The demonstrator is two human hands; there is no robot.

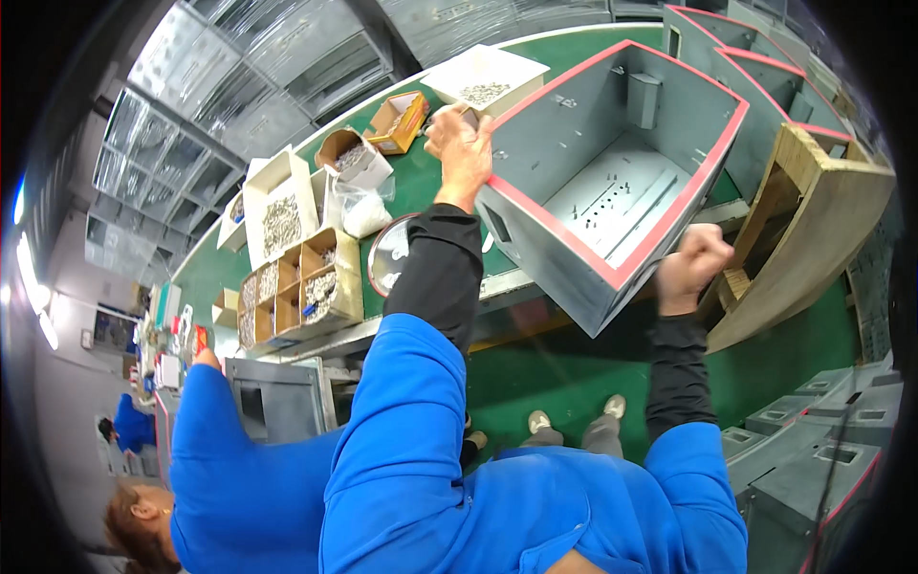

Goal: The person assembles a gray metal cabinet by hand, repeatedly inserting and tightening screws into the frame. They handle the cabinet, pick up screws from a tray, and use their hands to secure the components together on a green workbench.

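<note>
at two o'clock we have a grey, open-topped metal box point(574, 139) with a pinkish-red rim, tilted at the green-topped counter point(418, 179). near twelve, our left hand point(462, 151) bends its fingers against the box's left edge; we cannot tell if they grip. at three, our right hand point(693, 263) curls its fingers closed just beside the box. a brown cardboard compartment tray point(350, 277) sits at nine.

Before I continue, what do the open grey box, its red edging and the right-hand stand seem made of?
Open grey box: probably metal, satin grey coating; thin, smooth walls with cutouts. Red edging: matte, even band; paint, tape or rubber, unclear. Stand: likely unpainted plywood; tan, mottled panel.
</note>
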